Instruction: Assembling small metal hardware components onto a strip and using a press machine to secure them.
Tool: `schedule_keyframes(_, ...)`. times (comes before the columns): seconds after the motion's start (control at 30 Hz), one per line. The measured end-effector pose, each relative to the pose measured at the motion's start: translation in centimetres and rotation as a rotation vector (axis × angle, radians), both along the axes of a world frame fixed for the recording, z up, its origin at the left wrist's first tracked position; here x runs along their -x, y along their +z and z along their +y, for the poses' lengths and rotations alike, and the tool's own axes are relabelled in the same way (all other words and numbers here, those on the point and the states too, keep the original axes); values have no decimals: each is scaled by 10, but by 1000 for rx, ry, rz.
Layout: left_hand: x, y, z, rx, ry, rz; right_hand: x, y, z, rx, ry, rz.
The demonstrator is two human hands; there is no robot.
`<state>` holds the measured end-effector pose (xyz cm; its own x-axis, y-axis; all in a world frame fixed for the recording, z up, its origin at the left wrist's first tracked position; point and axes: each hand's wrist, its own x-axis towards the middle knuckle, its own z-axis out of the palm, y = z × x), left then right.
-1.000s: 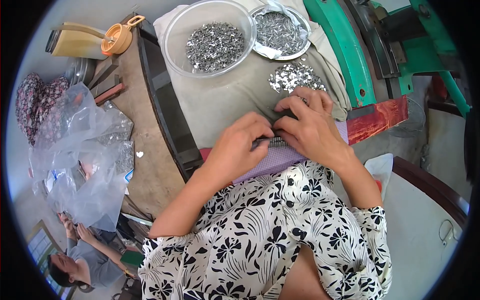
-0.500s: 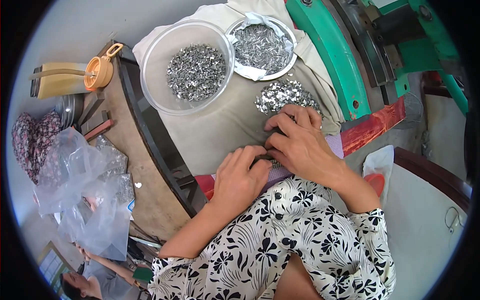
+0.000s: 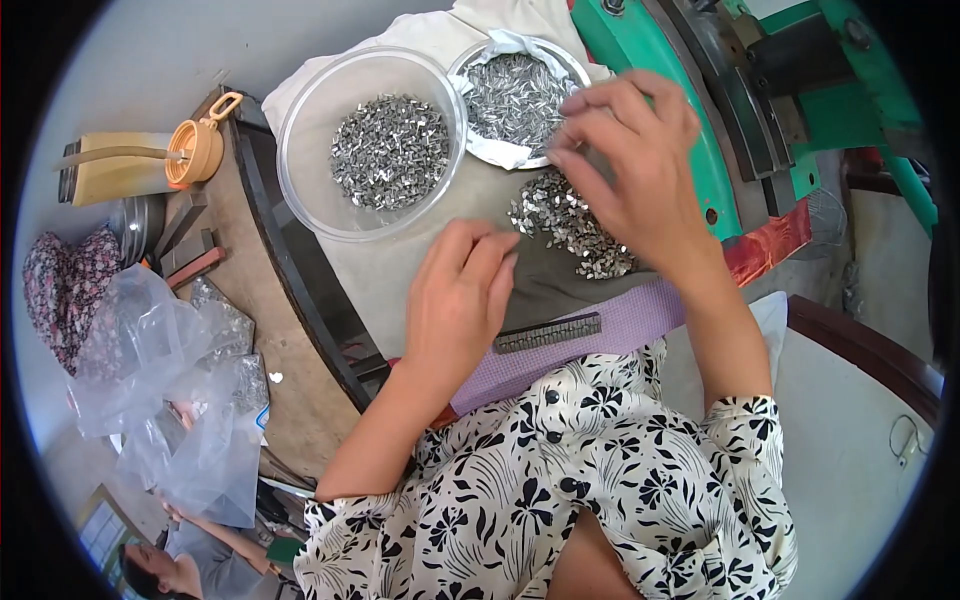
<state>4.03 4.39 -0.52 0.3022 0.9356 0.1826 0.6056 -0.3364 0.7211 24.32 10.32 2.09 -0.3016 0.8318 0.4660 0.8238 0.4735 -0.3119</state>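
Observation:
My left hand [image 3: 458, 300] rests flat on the grey cloth [image 3: 400, 270], fingers together, just left of a dark narrow strip [image 3: 548, 333] lined with small metal pieces that lies on a purple cloth [image 3: 620, 330]. My right hand [image 3: 630, 160] is raised above a loose heap of small shiny metal pieces [image 3: 570, 225], fingertips pinched toward the white-lined tray [image 3: 515, 95] of slender metal pieces. Whether it holds a piece I cannot tell. A clear round bowl [image 3: 372, 140] holds more small metal pieces.
A green machine [image 3: 700, 90] stands at the right. A yellow jug with an orange cap [image 3: 150, 165] lies at the left, near crumpled clear plastic bags [image 3: 170, 390] and a patterned cloth [image 3: 60, 290]. Another person [image 3: 170, 570] sits at lower left.
My right hand has lifted off the strip and gone up toward the tray and heap. My left hand has let go of the strip and lies flat beside it.

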Motion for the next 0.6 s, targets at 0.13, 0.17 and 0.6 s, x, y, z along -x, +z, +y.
schedule_keyframes(0.13,-9,-8,14,-69,-25,123,4,-10,6,26,5,-60)
schedule_keyframes(0.17,-8,-11,15,-69,-21,123,6,-12,-2,42,7,-57)
schedule_keyframes(0.6,6,1,-11,102,-48,33,-23,-12,-86,234,-79,-10)
